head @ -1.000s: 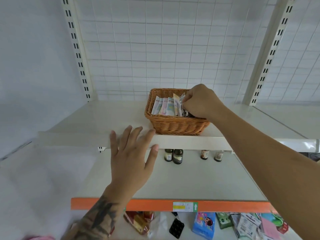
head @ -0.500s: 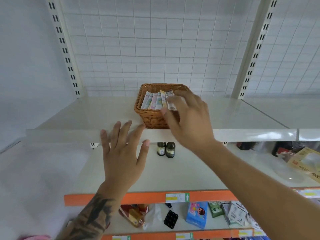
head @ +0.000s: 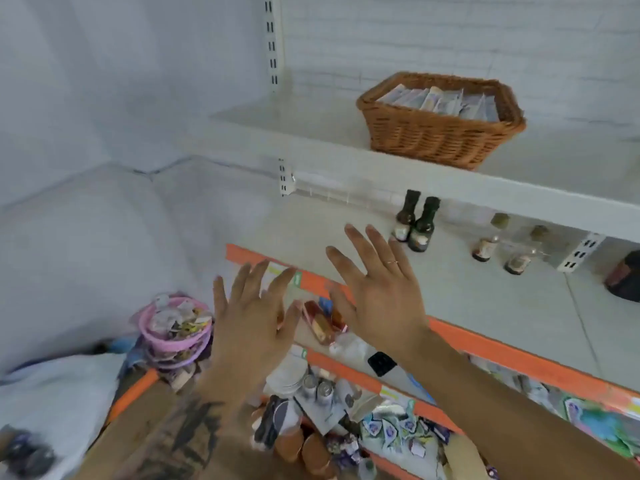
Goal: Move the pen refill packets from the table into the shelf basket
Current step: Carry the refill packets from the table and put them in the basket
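Pen refill packets stand in the wicker basket near the upper shelf's front edge; motion blur hides their print. Left hand and right hand are spread-fingered, holding nothing.

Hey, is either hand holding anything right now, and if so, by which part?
Nothing is held. The left hand and right hand are both open with fingers spread; the packets sit in the basket.

Brown wicker basket is set on upper white shelf, near front edge, upright. Pen refill packets are packed inside, standing on edge in a row, tops approx. at rim level; print blurred.
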Demonstrator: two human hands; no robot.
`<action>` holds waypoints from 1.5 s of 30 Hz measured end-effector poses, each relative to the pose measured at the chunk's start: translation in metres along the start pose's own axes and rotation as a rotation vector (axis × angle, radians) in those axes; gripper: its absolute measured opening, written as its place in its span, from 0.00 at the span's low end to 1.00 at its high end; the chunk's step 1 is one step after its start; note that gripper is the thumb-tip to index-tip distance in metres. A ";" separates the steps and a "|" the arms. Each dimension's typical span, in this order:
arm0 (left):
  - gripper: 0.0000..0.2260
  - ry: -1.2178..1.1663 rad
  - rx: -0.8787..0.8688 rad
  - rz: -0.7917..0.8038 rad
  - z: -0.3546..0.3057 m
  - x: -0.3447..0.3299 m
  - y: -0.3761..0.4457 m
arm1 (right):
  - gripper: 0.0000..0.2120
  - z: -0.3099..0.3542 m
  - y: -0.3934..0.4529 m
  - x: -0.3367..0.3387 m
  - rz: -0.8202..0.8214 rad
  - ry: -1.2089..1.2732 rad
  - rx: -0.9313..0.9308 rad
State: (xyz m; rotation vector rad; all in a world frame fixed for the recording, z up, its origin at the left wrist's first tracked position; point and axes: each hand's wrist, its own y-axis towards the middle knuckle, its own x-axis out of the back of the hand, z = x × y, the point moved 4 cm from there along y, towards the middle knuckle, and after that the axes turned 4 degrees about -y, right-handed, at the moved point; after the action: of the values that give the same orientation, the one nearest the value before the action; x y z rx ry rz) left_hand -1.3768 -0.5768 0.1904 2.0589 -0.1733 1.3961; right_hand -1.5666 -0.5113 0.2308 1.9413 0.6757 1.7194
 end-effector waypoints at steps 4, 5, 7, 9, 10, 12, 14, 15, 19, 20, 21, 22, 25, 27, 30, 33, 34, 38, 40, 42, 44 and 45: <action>0.25 0.070 0.216 0.074 0.051 0.012 -0.077 | 0.23 0.071 -0.013 -0.033 0.145 0.168 0.098; 0.25 0.094 0.266 0.097 0.062 0.018 -0.097 | 0.23 0.092 -0.018 -0.038 0.189 0.208 0.126; 0.25 0.133 0.349 0.124 0.080 0.034 -0.134 | 0.24 0.132 -0.028 -0.044 0.257 0.286 0.182; 0.26 0.150 0.448 0.147 0.096 0.053 -0.169 | 0.25 0.173 -0.037 -0.044 0.325 0.357 0.260; 0.26 0.159 0.497 0.156 0.105 0.062 -0.187 | 0.25 0.193 -0.040 -0.043 0.350 0.383 0.300; 0.26 0.194 0.567 0.137 0.121 0.080 -0.223 | 0.24 0.234 -0.047 -0.039 0.371 0.428 0.383; 0.25 0.212 0.636 0.122 0.138 0.098 -0.259 | 0.24 0.278 -0.054 -0.031 0.397 0.449 0.457; 0.25 0.212 0.677 0.122 0.149 0.106 -0.278 | 0.24 0.300 -0.059 -0.025 0.411 0.454 0.494; 0.25 0.217 0.825 0.119 0.187 0.143 -0.362 | 0.25 0.399 -0.086 0.002 0.478 0.514 0.645; 0.25 0.220 0.855 0.108 0.197 0.153 -0.386 | 0.25 0.425 -0.094 0.009 0.497 0.525 0.684; 0.25 0.225 0.887 0.102 0.207 0.165 -0.409 | 0.25 0.452 -0.103 0.016 0.517 0.536 0.722; 0.25 0.228 0.925 0.106 0.218 0.176 -0.433 | 0.25 0.480 -0.112 0.021 0.539 0.544 0.755; 0.25 0.220 1.050 0.137 0.249 0.207 -0.507 | 0.26 0.563 -0.141 0.040 0.595 0.550 0.838; 0.25 0.206 1.104 0.140 0.267 0.225 -0.553 | 0.27 0.615 -0.160 0.054 0.626 0.569 0.881; 0.25 0.171 1.186 0.134 0.293 0.254 -0.619 | 0.28 0.684 -0.190 0.074 0.664 0.577 0.970; 0.25 0.168 1.285 0.118 0.313 0.286 -0.678 | 0.29 0.744 -0.220 0.092 0.695 0.585 1.049; 0.25 0.163 1.317 0.108 0.317 0.296 -0.696 | 0.29 0.762 -0.228 0.098 0.708 0.593 1.067; 0.24 0.149 1.442 0.074 0.331 0.324 -0.757 | 0.28 0.831 -0.257 0.118 0.741 0.606 1.176; 0.24 0.134 1.511 0.047 0.337 0.334 -0.784 | 0.28 0.862 -0.270 0.125 0.755 0.613 1.239; 0.25 0.115 1.574 0.019 0.342 0.340 -0.810 | 0.28 0.891 -0.281 0.132 0.754 0.611 1.299; 0.25 0.102 1.633 0.005 0.347 0.345 -0.833 | 0.27 0.920 -0.293 0.138 0.748 0.606 1.360; 0.25 0.103 1.660 -0.003 0.349 0.349 -0.845 | 0.27 0.935 -0.300 0.141 0.745 0.610 1.393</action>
State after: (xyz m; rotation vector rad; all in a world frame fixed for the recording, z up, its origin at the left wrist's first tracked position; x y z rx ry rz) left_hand -0.5796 -0.0269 0.0510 3.0649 1.5061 1.8337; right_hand -0.6423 -0.2050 0.0433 2.7024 1.9567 2.7417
